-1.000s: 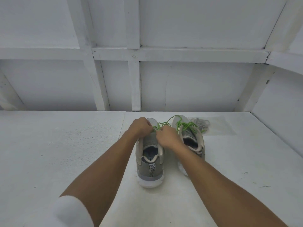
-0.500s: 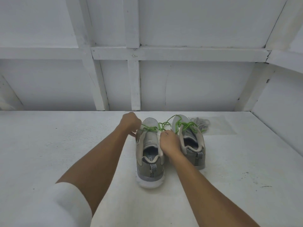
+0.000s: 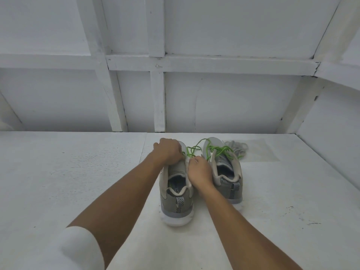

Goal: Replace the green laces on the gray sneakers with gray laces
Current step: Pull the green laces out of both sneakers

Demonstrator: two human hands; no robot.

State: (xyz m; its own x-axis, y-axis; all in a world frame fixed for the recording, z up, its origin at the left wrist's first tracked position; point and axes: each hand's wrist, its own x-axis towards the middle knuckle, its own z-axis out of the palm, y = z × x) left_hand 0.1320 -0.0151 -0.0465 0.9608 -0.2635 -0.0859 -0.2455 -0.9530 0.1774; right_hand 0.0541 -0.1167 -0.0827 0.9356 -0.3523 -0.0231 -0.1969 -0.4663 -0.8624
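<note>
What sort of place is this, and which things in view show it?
Probably a workshop booth or test bench: a plain white table, white-painted framed wall panels, and sneakers with green laces beside gray laces.

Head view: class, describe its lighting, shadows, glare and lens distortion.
Head view: soft, even light, no glare. Head view: only faint shadows beside the sneakers on the table. Head view: the wide lens splays the wall beams outward, and the green laces look sharp.

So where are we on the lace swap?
Done: nothing yet; green laces sit loose on both sneakers. In hand: left hand grips the near sneaker, right hand pinches its green lace. Left: strip both, then thread the gray laces, bundled untouched beside the far sneaker.
</note>
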